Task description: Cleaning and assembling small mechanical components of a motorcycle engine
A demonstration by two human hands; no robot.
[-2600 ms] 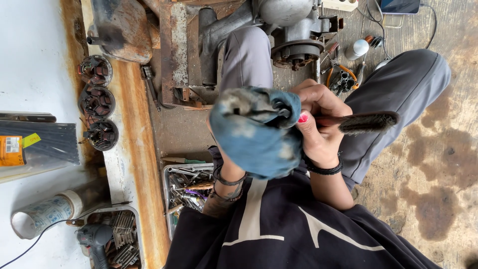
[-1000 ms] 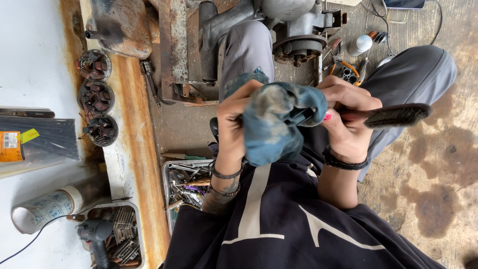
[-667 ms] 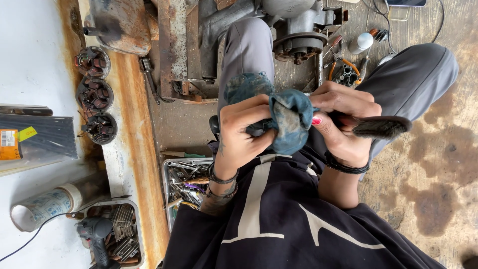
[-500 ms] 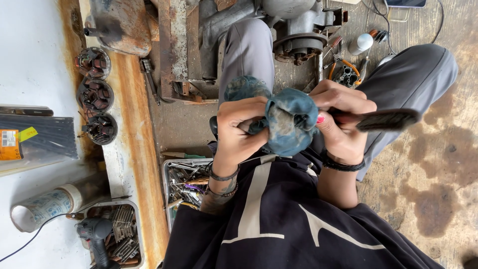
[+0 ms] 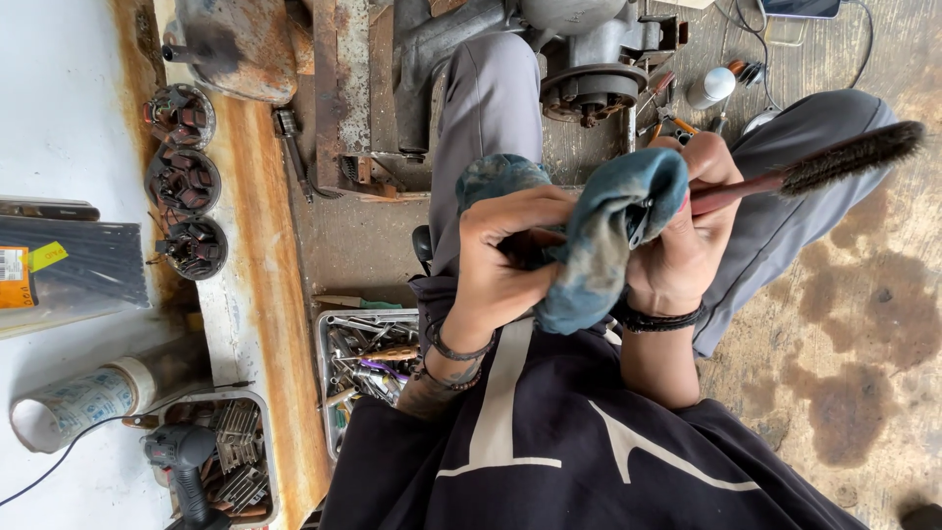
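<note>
My left hand (image 5: pixel 505 260) is closed around a dirty blue rag (image 5: pixel 603 236) and a dark part that the rag mostly hides. The rag drapes across to my right hand (image 5: pixel 687 236), which grips the reddish wooden handle of a brush (image 5: pixel 829 162). Its dark bristles point right and slightly up, over my grey trouser leg (image 5: pixel 795 206). Both hands are pressed close together above my lap. What the hidden part is cannot be made out.
A metal tray of mixed tools (image 5: pixel 368 358) lies by my left side. Three wound stator coils (image 5: pixel 186 182) sit on a rusty ledge (image 5: pixel 260 294). An engine casing (image 5: pixel 589 59) stands ahead between my knees. A power drill (image 5: pixel 182 456) rests in a lower-left tray.
The rag has been bunched tighter and shifted between my hands, now draped toward the right hand. The brush head has tipped upward to the right.
</note>
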